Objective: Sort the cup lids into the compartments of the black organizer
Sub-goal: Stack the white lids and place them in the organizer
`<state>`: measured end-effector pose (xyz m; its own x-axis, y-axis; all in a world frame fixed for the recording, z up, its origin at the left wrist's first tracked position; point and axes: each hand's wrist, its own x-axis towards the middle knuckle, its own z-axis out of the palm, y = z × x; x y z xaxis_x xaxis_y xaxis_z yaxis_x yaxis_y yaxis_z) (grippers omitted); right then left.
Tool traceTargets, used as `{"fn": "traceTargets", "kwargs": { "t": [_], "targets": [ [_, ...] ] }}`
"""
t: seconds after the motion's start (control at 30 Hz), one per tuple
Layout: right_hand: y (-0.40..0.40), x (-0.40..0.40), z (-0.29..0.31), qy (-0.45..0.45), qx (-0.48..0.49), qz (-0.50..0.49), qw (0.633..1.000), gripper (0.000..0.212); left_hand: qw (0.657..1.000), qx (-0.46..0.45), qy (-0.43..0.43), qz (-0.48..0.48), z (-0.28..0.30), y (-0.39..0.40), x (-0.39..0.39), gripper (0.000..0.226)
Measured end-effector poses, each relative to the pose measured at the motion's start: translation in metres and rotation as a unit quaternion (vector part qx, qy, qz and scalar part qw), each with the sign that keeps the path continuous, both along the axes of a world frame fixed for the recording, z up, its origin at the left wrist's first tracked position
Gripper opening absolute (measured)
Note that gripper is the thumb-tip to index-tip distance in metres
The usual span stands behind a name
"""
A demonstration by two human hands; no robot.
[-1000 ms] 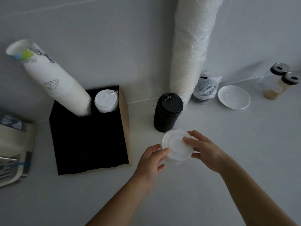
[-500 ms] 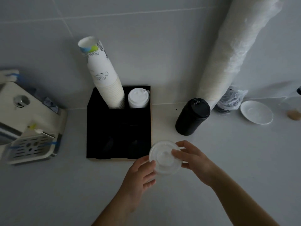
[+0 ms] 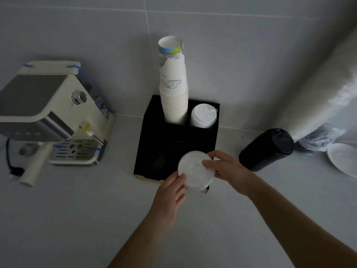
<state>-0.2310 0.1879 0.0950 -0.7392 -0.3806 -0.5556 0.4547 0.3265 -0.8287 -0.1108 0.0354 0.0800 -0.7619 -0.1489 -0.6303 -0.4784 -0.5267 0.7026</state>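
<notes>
Both hands, left hand [image 3: 170, 192] and right hand [image 3: 228, 167], pinch the white lid stack [image 3: 195, 172] over the black organizer [image 3: 154, 144] at lower centre; uneven fingers could tilt and jam it.

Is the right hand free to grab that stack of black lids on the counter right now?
Probably not yet: the right hand and left hand both hold the clear plastic lid over the black organizer. The black lid stack stands unobstructed nearby.

Both hands [image 3: 170, 192] forward, fingers [image 3: 209, 163] curled
</notes>
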Motion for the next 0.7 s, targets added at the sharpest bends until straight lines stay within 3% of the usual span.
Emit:
{"fn": "traceTargets", "kwargs": {
  "t": [0.13,0.3,0.43,0.6,0.7],
  "targets": [
    [-0.031,-0.018,-0.009,0.013,0.028,0.035,0.999,0.039,0.999,0.028,-0.028,0.033,-0.007,0.0,-0.017,0.006],
    [-0.053,-0.03,-0.022,0.003,0.055,0.027,0.998,0.012,0.994,0.045,-0.074,0.064,-0.015,-0.003,-0.037,0.01],
    [-0.064,-0.034,-0.024,-0.019,0.082,-0.015,0.996,0.014,0.992,0.037,-0.106,0.063,-0.018,-0.008,-0.048,0.008],
    [-0.069,-0.037,-0.026,-0.014,0.097,-0.026,0.995,0.014,0.992,0.0,-0.109,0.06,-0.024,-0.008,-0.056,0.028],
    [-0.066,-0.038,-0.031,0.012,0.145,0.026,0.989,0.021,0.992,-0.019,-0.11,0.055,-0.026,-0.006,-0.059,0.02]
  ]
}}
